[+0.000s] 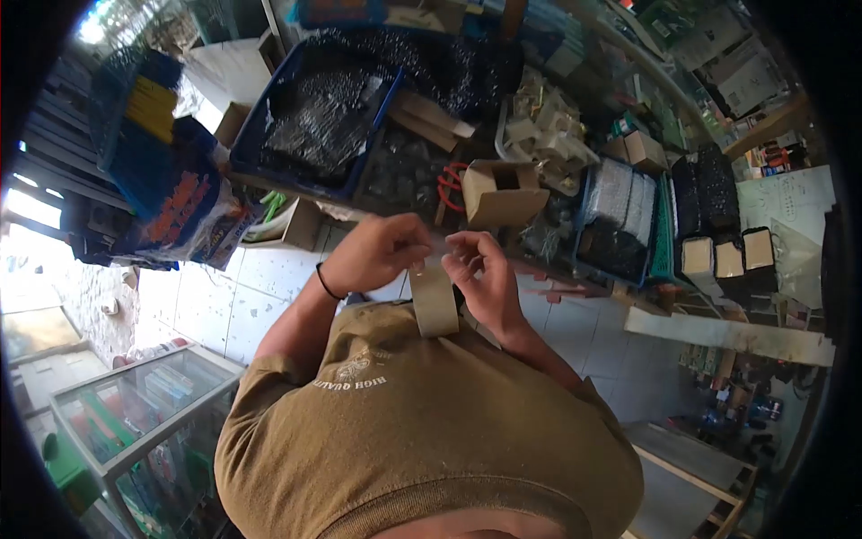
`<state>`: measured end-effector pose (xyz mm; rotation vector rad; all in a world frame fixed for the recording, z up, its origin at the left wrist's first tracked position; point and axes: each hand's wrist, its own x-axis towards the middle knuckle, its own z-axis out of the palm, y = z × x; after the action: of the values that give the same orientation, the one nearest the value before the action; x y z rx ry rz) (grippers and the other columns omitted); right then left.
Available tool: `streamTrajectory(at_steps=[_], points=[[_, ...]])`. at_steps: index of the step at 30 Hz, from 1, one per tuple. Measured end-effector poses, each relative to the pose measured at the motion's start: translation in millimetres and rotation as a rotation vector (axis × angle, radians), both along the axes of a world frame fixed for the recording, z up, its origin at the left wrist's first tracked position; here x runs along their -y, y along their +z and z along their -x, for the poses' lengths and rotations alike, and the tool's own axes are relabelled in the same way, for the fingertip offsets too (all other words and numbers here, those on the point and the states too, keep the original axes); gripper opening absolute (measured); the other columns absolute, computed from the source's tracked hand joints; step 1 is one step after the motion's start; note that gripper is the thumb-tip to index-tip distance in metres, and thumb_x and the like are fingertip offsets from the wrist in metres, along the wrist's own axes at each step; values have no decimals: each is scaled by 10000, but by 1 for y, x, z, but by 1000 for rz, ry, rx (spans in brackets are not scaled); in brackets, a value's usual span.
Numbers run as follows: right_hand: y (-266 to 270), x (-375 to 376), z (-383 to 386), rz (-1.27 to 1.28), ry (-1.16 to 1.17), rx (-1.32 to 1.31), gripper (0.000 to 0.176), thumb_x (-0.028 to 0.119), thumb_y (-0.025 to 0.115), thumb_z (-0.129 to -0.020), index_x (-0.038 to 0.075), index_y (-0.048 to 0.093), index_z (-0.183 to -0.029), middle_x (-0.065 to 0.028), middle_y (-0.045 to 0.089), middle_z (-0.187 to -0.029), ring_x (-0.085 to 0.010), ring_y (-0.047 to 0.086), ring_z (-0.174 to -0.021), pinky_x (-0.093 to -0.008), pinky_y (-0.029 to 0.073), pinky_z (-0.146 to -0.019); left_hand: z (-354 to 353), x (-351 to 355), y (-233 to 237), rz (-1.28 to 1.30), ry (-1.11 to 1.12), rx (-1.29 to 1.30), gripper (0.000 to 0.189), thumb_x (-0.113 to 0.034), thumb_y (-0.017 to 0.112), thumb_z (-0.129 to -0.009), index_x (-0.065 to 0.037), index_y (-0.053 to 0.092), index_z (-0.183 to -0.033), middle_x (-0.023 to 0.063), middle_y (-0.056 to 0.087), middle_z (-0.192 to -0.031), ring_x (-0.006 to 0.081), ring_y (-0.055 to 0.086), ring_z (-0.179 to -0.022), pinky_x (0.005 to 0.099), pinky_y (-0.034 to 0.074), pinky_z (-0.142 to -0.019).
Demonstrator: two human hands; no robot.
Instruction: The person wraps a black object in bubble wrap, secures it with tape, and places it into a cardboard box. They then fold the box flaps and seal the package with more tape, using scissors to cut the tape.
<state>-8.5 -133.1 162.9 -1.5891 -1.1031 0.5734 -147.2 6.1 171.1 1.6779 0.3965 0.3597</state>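
A wide roll of pale tan packing tape (435,301) sits between my two hands, just in front of my shirt. My left hand (382,253), with a dark band at the wrist, pinches at the tape's upper left edge with bent fingers. On the other side, my right hand (486,280) curls around the roll's right edge, its thumb against the tape and its index finger bent above. What lies between the fingertips is too small to make out. Beyond the hands, an opened cardboard box (505,199) stands at the bench's near edge.
A blue tray (235,154) with black bubble wrap lies at the back left, with red rings (451,187) nearer the middle. A plastic tub (503,135) of small boxes and wrapped packs fill the bench's right. A glass display case (117,463) stands lower left; floor tiles (211,305) show below.
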Motion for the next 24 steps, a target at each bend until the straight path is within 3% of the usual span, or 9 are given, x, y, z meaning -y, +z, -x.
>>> streamTrajectory(at_steps=[2,3,6,12,17,24], points=[[3,2,-16,-18,38,-44,231,216,672,-822,15,596,-909,-43,586,-784,-119,517,-657,-261,423,-595,-15,7,12,-225,-32,11,79,-56,634,-796,-5,580,-824,119,626,-658,211,627,-596,291,470,-557],[0,5,-25,-4,64,-90,211,201,666,-829,16,602,-906,-47,597,-790,-116,525,-659,-261,428,-597,-25,11,11,-215,-21,64,88,-66,652,-779,-14,588,-811,137,618,-649,248,622,-583,308,464,-544],[0,11,-45,26,93,-171,149,150,641,-851,7,611,-883,-52,612,-784,-104,536,-653,-258,439,-599,-47,16,19,-309,-70,-68,81,-65,631,-796,-13,585,-838,96,640,-687,188,639,-638,282,473,-574],[-9,25,-72,-81,35,-404,101,99,618,-869,7,590,-900,-28,607,-775,-68,541,-647,-226,439,-594,-88,16,25,-354,-243,-81,157,-122,647,-810,-23,622,-928,106,655,-721,202,652,-658,289,479,-578],[-11,38,-98,-36,-15,-606,86,78,619,-866,9,582,-904,-9,594,-761,-45,550,-659,-202,445,-584,-123,22,25,-344,-318,-98,154,-146,646,-817,-32,633,-920,105,659,-752,216,655,-692,303,481,-598],[-17,51,-129,-88,-4,-538,71,51,627,-854,10,582,-890,-18,597,-789,-49,543,-652,-199,445,-583,-148,39,20,-266,-287,-91,145,-162,671,-790,-38,638,-857,102,632,-726,215,618,-657,315,458,-577]])
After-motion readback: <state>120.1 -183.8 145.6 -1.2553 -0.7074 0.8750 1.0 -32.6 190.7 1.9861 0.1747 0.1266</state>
